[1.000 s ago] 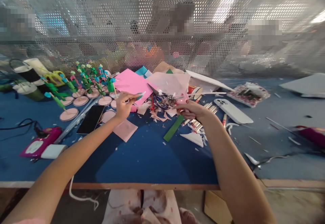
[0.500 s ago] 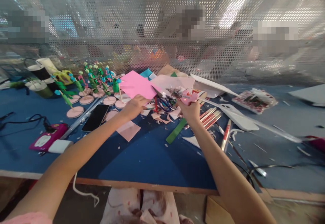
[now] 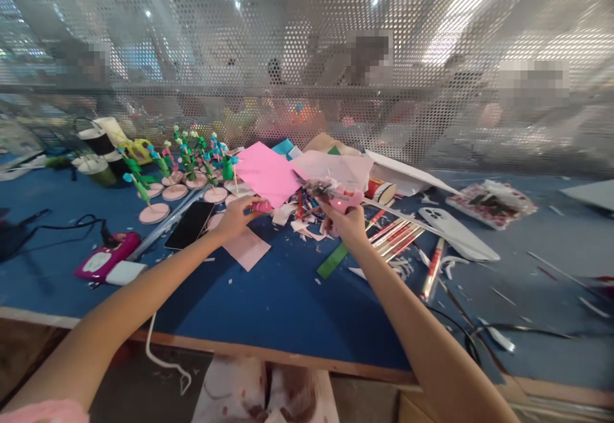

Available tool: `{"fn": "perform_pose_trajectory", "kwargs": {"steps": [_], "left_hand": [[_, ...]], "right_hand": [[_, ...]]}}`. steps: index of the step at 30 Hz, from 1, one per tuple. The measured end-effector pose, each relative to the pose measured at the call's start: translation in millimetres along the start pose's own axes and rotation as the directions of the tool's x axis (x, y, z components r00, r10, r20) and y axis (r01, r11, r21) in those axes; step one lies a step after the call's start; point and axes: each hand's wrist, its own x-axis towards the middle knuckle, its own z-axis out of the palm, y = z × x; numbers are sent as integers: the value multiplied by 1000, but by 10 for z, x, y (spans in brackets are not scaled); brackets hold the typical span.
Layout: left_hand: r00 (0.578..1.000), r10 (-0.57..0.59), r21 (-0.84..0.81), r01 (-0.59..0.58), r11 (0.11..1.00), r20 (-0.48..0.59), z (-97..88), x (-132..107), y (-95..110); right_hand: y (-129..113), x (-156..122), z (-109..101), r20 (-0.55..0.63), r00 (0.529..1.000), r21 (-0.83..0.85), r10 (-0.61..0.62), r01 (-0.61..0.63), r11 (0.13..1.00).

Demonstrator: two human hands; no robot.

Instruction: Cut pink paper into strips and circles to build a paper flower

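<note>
We see two hands, and they are well apart from each other. With the left hand (image 3: 240, 217) we hold one small pink piece (image 3: 261, 207), thumb and fingers closed on its end, above the blue table (image 3: 288, 311). With the right hand (image 3: 349, 221) we grip one pink glue gun (image 3: 346, 200), which is over the middle of the scraps, its nose pointing to the left. Between and behind the hands lies one bright pink sheet (image 3: 268, 170). Near the left forearm there are one black phone (image 3: 189, 226) and one pale pink square (image 3: 248, 249). Farther left we count at least six round pink bases (image 3: 154, 214) with green and blue flowers. By the right hand are one green strip (image 3: 332, 260), several red-striped sticks, too crowded for exact counting (image 3: 397, 239), and one white phone (image 3: 458, 234).
</note>
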Motion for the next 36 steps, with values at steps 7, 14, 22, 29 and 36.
{"fn": "perform_pose_trajectory", "kwargs": {"steps": [7, 14, 22, 29, 36], "left_hand": [[976, -66, -216, 20, 976, -206, 104, -105, 124], [981, 6, -73, -21, 997, -191, 102, -136, 225], [984, -109, -293, 64, 954, -143, 280, -241, 410], [981, -124, -309, 72, 948, -152, 367, -292, 460], [996, -35, -133, 23, 991, -85, 318, -272, 471]], "right_hand": [[-73, -144, 145, 266, 961, 36, 71, -84, 996], [-73, -194, 205, 213, 974, 96, 75, -97, 991], [-134, -339, 446, 135, 991, 346, 22, -68, 936], [-113, -398, 572, 80, 991, 387, 112, -134, 912], [-147, -376, 541, 7, 989, 452, 147, -135, 882]]}}
